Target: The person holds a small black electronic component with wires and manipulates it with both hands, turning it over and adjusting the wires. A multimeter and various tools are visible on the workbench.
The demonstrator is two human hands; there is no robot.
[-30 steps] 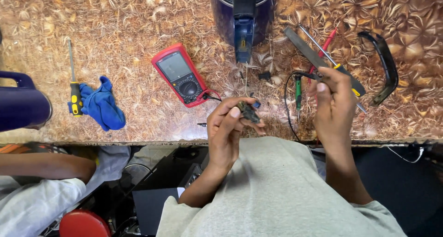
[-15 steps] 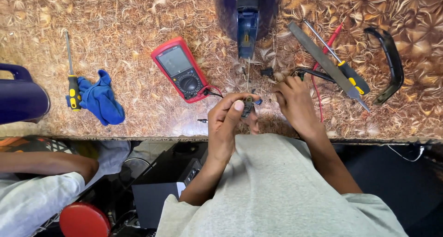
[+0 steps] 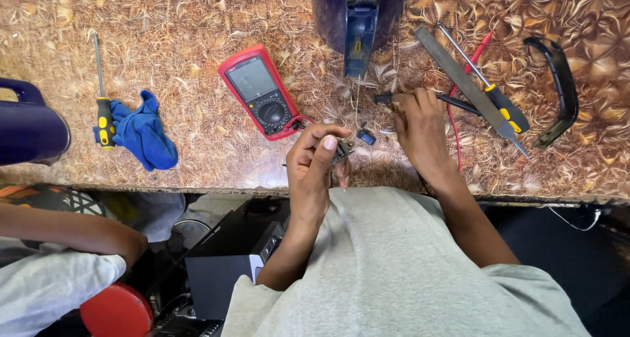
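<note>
Fingers of left hand [image 3: 315,163] pinch a small dark part [image 3: 342,150]; right hand [image 3: 420,124] curls on black probe [image 3: 387,98] (by multimeter [image 3: 260,91]).

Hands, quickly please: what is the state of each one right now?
Left hand: closed, pinching a small dark part between thumb and fingers.
Right hand: closed on a black probe, resting on the table.

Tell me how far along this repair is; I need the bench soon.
Looks mid-job. Done: tools are laid out and the red multimeter sits ready. In hand: the left hand pinches a small dark part, while the right hand lies on a black probe. Left: the blue appliance sits with thin wires loose below its handle.
</note>
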